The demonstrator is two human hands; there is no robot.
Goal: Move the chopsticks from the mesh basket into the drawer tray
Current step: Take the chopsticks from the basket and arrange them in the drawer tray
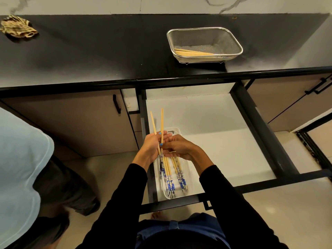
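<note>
Both hands meet above the white drawer tray [177, 131] at the left side of the open drawer [215, 137]. My left hand [152, 146] grips a pair of wooden chopsticks [161, 121] whose tips point away from me and spread apart. My right hand [179, 147] pinches the same chopsticks from the right. Several chopsticks with blue-and-white patterned ends [172, 180] lie in the tray under my hands. On the black counter stands the mesh basket [233, 40], with a few plain-looking chopsticks [194, 52] along its front wall.
A crumpled patterned cloth [18, 27] lies at the counter's far left. Another person in a light blue shirt [19, 168] stands close on my left. The drawer's dark frame [260, 130] juts out to the right, and closed cabinet doors with black handles [116, 104] flank it.
</note>
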